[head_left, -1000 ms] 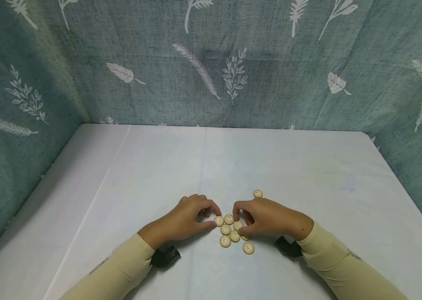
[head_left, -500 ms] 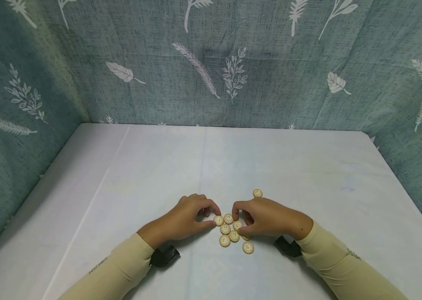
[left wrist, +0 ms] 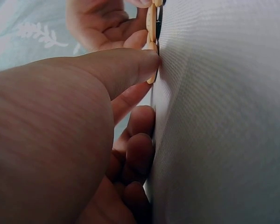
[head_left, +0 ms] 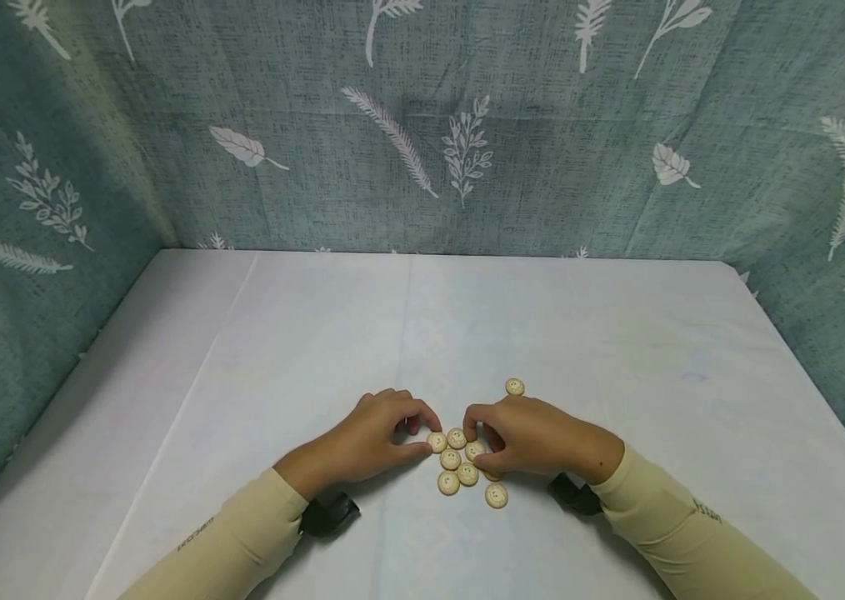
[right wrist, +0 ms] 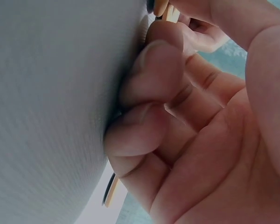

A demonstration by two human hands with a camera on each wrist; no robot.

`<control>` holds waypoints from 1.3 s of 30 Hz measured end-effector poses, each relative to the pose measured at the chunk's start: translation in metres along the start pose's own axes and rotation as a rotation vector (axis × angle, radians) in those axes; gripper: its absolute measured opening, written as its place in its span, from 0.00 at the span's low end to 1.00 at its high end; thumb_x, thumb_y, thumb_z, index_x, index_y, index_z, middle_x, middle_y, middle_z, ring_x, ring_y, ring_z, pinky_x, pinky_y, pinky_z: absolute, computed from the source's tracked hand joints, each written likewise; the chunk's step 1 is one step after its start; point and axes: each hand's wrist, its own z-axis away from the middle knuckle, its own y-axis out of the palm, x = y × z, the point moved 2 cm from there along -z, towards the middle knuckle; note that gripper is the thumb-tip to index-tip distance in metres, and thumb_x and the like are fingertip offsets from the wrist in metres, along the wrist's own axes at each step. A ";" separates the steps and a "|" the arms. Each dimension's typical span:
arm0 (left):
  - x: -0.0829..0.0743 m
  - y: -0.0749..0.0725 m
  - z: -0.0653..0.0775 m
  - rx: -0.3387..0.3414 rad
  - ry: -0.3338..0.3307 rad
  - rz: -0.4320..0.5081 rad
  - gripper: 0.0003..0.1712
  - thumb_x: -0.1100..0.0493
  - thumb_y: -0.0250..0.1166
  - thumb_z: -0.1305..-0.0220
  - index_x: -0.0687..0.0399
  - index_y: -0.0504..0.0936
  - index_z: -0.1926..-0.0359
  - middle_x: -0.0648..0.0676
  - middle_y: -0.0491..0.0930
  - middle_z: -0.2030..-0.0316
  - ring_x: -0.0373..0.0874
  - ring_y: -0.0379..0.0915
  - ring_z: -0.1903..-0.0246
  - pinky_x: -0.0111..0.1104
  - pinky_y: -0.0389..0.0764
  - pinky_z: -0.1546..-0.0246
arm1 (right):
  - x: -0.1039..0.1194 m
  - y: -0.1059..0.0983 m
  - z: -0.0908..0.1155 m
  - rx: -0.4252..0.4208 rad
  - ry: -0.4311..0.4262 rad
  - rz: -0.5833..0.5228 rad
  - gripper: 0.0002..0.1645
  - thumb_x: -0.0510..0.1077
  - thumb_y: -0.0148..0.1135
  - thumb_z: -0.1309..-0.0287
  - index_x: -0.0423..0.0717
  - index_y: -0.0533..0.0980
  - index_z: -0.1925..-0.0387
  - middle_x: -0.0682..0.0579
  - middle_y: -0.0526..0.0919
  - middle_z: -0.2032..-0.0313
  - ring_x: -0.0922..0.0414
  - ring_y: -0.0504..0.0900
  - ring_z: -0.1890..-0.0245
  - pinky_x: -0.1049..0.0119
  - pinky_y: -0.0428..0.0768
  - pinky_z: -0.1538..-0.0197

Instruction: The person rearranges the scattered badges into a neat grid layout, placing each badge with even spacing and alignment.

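Several round, pale wooden buttons lie in a loose cluster on the white tabletop (head_left: 422, 333). My left hand (head_left: 377, 437) pinches the leftmost button (head_left: 437, 442) between thumb and index finger. In the left wrist view, that button's edge (left wrist: 150, 80) shows beneath the thumb, flat against the cloth. Across from it, my right hand (head_left: 538, 435) pinches another button (head_left: 474, 451) with index finger and thumb. Between the two hands sits an upper button (head_left: 456, 438), with a further button (head_left: 450, 459) just below it. Part of one button (head_left: 493, 477) is hidden under the right thumb.
Nearer the body are a lower-left button (head_left: 448, 482), a middle button (head_left: 467, 474) and a separate button (head_left: 496, 496). Beyond the right hand lies a lone button (head_left: 515, 387). A green leaf-patterned curtain (head_left: 542, 167) borders the table's back and sides.
Both hands keep their pinch on the same two buttons, and the cluster's layout stays the same. Only a slight shift of the head view shows.
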 end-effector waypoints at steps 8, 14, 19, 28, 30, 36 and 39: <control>0.001 0.001 0.001 0.005 -0.009 0.002 0.11 0.50 0.72 0.38 0.34 0.83 0.55 0.38 0.72 0.68 0.34 0.66 0.65 0.36 0.60 0.59 | 0.000 0.001 0.001 -0.006 -0.021 -0.002 0.09 0.44 0.68 0.44 0.53 0.76 0.62 0.66 0.72 0.82 0.71 0.68 0.82 0.73 0.69 0.74; -0.001 0.001 0.001 -0.001 -0.005 0.004 0.11 0.50 0.72 0.38 0.34 0.83 0.55 0.39 0.72 0.68 0.35 0.66 0.65 0.36 0.60 0.59 | -0.002 -0.001 0.003 -0.004 -0.027 -0.008 0.08 0.45 0.68 0.43 0.54 0.76 0.62 0.65 0.73 0.81 0.70 0.69 0.81 0.73 0.70 0.73; 0.000 0.002 0.001 0.000 -0.008 0.006 0.11 0.50 0.72 0.38 0.34 0.83 0.55 0.39 0.73 0.68 0.34 0.66 0.65 0.36 0.60 0.59 | -0.004 -0.004 0.003 -0.025 -0.026 0.014 0.08 0.46 0.68 0.43 0.55 0.76 0.62 0.66 0.73 0.81 0.70 0.69 0.81 0.73 0.70 0.73; 0.001 0.002 0.001 -0.013 0.003 -0.001 0.11 0.50 0.72 0.38 0.34 0.83 0.55 0.39 0.72 0.69 0.34 0.66 0.65 0.36 0.60 0.59 | -0.007 -0.012 0.006 -0.059 -0.010 0.031 0.08 0.45 0.67 0.43 0.55 0.76 0.64 0.66 0.73 0.82 0.70 0.69 0.80 0.72 0.70 0.72; 0.001 0.002 0.001 -0.012 0.002 -0.002 0.11 0.50 0.72 0.38 0.34 0.83 0.55 0.39 0.72 0.69 0.34 0.66 0.65 0.36 0.60 0.59 | -0.008 -0.013 0.006 -0.068 -0.006 0.044 0.07 0.45 0.68 0.43 0.55 0.76 0.64 0.66 0.73 0.82 0.69 0.69 0.79 0.72 0.70 0.71; 0.001 0.002 0.000 -0.012 -0.007 -0.003 0.11 0.51 0.72 0.39 0.33 0.83 0.56 0.38 0.73 0.68 0.34 0.66 0.65 0.36 0.60 0.59 | -0.011 -0.017 0.006 -0.090 0.014 0.078 0.07 0.46 0.68 0.42 0.55 0.76 0.64 0.66 0.73 0.82 0.69 0.69 0.78 0.71 0.70 0.69; 0.000 0.001 0.000 -0.013 -0.006 -0.001 0.11 0.51 0.72 0.38 0.34 0.83 0.55 0.38 0.73 0.68 0.34 0.67 0.64 0.36 0.60 0.59 | -0.013 -0.019 0.007 -0.099 0.028 0.082 0.08 0.46 0.68 0.42 0.54 0.76 0.63 0.66 0.73 0.82 0.68 0.69 0.78 0.70 0.70 0.69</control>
